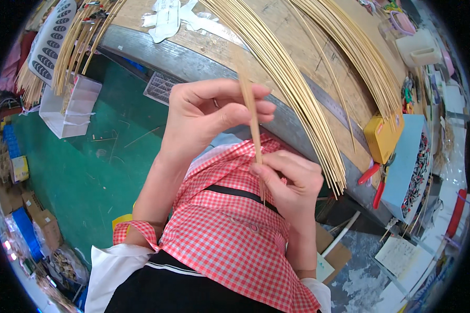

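In the head view, the left hand (209,112) pinched the upper part of a thin bamboo strip (251,115), fingers closed on it, while the right hand (292,180) gripped the same strip lower down, thumb and fingers wrapped around it. The strip stood nearly upright between the hands, just in front of the desk (203,65) edge and above a red checked apron (230,229). Beyond the strip, bundles of long bamboo sticks (297,88) lay fanned across the desk, their ends overhanging its edge near the right hand. The strip looked slender enough to snap or splinter if bent hard between the two grips. A raised elbow could also have knocked the overhanging sticks off onto the green floor (89,167).
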A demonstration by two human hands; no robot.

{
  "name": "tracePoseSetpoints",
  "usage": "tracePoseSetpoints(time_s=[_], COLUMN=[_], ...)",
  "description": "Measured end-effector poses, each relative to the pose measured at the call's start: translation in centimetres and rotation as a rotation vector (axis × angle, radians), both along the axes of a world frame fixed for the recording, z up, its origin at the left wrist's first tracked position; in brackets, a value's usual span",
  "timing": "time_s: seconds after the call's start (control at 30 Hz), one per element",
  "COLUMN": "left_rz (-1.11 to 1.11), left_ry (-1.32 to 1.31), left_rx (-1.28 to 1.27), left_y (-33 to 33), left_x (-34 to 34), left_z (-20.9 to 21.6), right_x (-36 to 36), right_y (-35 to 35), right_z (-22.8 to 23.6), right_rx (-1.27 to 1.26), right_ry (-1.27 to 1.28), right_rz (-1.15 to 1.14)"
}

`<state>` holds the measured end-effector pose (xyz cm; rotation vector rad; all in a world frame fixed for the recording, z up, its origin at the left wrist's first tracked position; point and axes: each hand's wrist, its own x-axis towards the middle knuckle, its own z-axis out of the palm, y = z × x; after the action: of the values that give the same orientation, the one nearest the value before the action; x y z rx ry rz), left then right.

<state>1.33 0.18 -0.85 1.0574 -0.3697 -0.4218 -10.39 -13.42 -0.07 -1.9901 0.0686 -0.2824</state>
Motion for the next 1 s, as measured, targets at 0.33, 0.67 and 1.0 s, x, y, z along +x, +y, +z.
tracePoseSetpoints(time_s=[0.33,0.67,1.0], left_rz=[-0.106,-0.041,-0.089], left_ry=[-0.672,-0.927,-0.812], left_rx=[0.180,0.278,0.371], left_y=[-3.4,-4.7,-4.0], left_x=[-0.2,1.8,1.3], left_z=[1.2,1.1,-2.5], right_x=[1.9,3.1,2.9], right_y=[-2.7,-3.7,-3.8], right_z=[3.6,7.1,4.5], right_rx=[0.105,0.059,-0.126], right_ry=[-0.381,-0.448,-0.325], right_rz=[-0.267,-0.324,-0.241])
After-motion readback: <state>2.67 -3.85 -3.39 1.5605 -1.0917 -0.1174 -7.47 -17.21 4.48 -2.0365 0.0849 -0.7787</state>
